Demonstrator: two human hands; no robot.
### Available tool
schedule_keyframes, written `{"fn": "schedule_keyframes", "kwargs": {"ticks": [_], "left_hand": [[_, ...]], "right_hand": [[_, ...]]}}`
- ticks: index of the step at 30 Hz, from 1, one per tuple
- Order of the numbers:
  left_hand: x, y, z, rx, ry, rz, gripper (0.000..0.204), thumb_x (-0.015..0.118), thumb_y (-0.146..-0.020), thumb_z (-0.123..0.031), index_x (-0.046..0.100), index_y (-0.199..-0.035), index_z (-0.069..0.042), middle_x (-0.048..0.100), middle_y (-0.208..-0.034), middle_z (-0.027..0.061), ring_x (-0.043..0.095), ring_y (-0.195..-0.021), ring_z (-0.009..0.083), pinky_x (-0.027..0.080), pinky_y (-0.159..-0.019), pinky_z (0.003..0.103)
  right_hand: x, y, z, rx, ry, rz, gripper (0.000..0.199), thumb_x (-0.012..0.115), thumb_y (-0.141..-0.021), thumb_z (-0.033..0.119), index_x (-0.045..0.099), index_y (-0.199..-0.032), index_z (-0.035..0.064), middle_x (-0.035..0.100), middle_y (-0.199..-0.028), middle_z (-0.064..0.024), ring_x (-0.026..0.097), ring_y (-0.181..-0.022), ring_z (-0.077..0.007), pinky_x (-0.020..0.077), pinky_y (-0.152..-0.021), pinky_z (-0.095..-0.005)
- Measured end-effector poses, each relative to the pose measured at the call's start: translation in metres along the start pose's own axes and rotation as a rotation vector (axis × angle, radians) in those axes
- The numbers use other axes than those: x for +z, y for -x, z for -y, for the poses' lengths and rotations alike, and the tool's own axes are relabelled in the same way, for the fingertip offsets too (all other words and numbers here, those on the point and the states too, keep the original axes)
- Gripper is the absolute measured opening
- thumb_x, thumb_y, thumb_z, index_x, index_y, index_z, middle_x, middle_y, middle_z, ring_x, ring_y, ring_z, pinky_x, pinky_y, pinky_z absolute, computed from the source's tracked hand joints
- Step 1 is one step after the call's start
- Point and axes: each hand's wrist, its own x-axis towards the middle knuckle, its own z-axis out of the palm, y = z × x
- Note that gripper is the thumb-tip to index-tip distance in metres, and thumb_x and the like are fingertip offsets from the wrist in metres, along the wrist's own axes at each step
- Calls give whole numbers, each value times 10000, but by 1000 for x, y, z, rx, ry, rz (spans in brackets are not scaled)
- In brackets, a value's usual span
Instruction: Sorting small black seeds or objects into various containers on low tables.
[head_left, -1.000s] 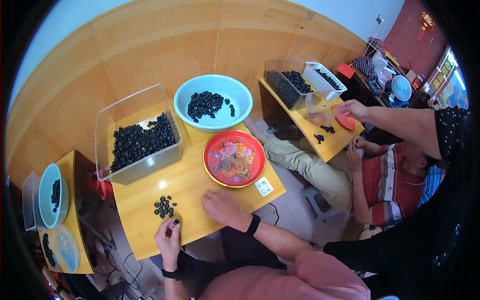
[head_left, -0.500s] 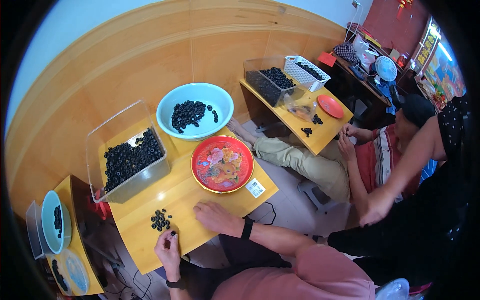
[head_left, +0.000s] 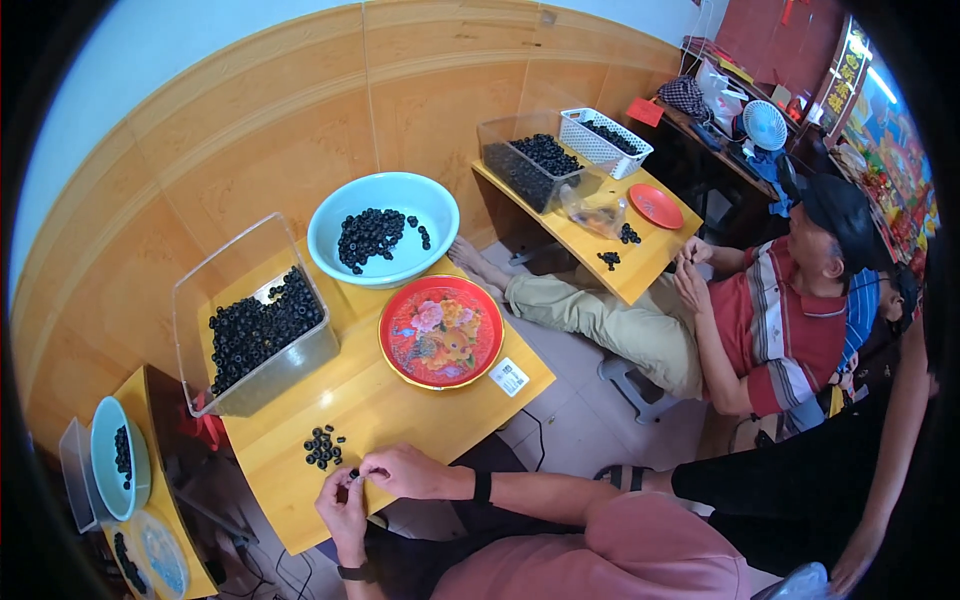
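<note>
Near the front edge of the yellow table (head_left: 285, 510), my two hands meet. My left hand (head_left: 343, 512) pinches a small black ring-shaped part (head_left: 354, 474) between thumb and fingertips. Reaching in from the right, my right hand (head_left: 408, 470) has its fingers closed at that part; whatever lies between its fingertips is hidden. Just beyond them sits a loose pile of black ring-shaped parts (head_left: 322, 448). A red round tray (head_left: 441, 345) with a flower pattern lies farther back, and a white label card (head_left: 509, 377) is beside it.
A clear plastic bin (head_left: 268, 385) of black parts stands at the back left, next to a light-blue basin (head_left: 330, 255) holding more. At another table (head_left: 640, 275) on the right sits a co-worker (head_left: 760, 320). A second basin (head_left: 100, 470) is far left.
My right hand has come left and down from the tabletop to the black part in my left hand. At the right, the standing person's arm has moved back, revealing the seated co-worker.
</note>
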Motion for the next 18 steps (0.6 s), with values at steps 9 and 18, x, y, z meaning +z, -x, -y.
{"fn": "schedule_keyframes", "kwargs": {"ticks": [9, 18], "left_hand": [[-3, 5, 1, 5, 47, 20, 122, 733, -907, -7, 692, -1017, 26, 631, -820, 10, 555, -747, 82, 471, -689, 238], [5, -3, -6, 115, -14, 23, 185, 772, -898, -56, 702, -1056, 8, 722, -855, 83, 654, -770, 121, 535, -716, 269]], "right_hand": [[0, 2, 5, 31, -23, -44, 135, 655, -922, 102, 709, -1013, 18, 728, -920, -178, 721, -871, -334, 557, -750, -406], [-21, 0, 8, 93, -92, -157, 110, 684, -929, 103, 705, -987, 12, 705, -827, -146, 683, -713, -192, 535, -650, -333]]}}
